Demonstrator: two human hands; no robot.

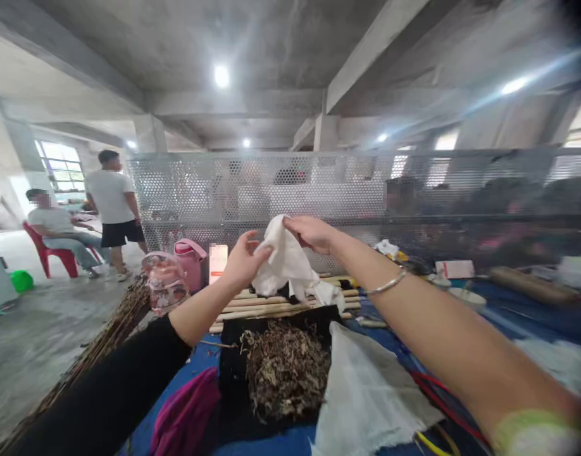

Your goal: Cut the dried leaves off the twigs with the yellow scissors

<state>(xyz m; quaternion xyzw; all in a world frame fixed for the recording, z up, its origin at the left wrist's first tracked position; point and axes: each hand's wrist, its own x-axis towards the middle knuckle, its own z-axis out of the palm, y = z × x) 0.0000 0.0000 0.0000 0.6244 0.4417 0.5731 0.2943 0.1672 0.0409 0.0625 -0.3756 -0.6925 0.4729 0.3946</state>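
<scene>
A white cloth [285, 263] hangs bunched between my two hands, above several pale wooden sticks [266, 307]. My left hand [247, 256] pinches its left side between thumb and fingers. The top of the cloth is gripped by my right hand [312, 233], which wears a silver bangle at the wrist. Nearer to me, a heap of dry brown plant matter [290, 370] lies on a black cloth [233, 386]. To its right a sheer whitish cloth [366, 392] is spread, and a magenta cloth [188, 411] lies to its left.
Behind the blue-covered table [167, 399] stands a perforated metal screen [271, 196]. A lit phone [218, 261], a pink bag [190, 263] and a clear backpack [164, 282] are at the left, beside a twig bundle [114, 332]. Two people are farther left.
</scene>
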